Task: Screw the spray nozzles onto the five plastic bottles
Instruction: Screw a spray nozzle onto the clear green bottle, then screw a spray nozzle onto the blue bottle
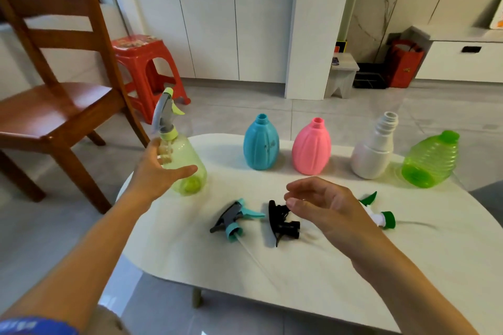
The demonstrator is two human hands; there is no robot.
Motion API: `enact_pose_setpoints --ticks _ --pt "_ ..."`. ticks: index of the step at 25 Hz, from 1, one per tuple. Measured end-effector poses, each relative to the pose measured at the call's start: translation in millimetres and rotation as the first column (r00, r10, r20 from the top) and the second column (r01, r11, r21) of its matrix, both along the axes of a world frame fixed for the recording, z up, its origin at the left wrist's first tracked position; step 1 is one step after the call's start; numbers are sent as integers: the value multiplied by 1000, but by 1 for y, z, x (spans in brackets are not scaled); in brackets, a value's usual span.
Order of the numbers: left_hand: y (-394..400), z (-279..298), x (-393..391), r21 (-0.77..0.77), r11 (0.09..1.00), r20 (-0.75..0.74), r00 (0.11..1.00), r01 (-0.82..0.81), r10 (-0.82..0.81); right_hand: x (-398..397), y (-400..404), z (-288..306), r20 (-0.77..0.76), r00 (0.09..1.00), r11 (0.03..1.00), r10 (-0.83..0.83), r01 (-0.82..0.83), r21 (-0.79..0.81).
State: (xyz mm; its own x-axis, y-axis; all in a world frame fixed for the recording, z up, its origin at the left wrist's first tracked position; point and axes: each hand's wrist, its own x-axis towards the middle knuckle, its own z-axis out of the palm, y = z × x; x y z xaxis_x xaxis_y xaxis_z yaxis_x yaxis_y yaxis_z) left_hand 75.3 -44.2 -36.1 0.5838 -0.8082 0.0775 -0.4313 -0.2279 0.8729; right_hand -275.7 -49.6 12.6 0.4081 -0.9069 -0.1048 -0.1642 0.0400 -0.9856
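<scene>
Presently: pale green bottle [183,163], nozzle fitted, at counter [299,266] left; left hand [158,168] open beside it. Four bottles uncapped. Right hand [324,207] empty, fingers spread above black nozzle [283,221]. Next, likely: pick a nozzle, match its bottle.

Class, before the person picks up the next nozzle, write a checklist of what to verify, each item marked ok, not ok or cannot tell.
1. Yellow-green bottle has its nozzle on: ok; tightness: cannot tell.
2. Blue bottle neck open, upright: ok.
3. Teal nozzle lies free on the table: ok.
4. Right hand empty above the black nozzle: ok.
5. Left hand clear of the bottle: not ok, open beside it.
6. Four loose nozzles visible: not ok, three show.
</scene>
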Motion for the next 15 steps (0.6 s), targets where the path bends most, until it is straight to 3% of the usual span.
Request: enact_pose_setpoints --ticks 6,8,11,13,15 --pt "-6 -11 -3 57 998 95 995 6 -12 8 2 -5 -33 999 999 -40 39 -29" --pt "-10 -9 -3 75 997 57 998 -2 -2 14 3 -9 -89 995 997 -38 31 -77" --pt "-9 -4 0 106 994 -5 1000 23 -22 31 13 -19 -303 952 969 -43 -34 -244" --pt "-7 -1 -3 119 992 -6 999 34 -34 44 20 -28 -499 857 907 -128 -102 -408" --pt "0 5 -6 177 982 -12 997 72 -71 56 25 -35 -583 787 847 -203 -159 -508"
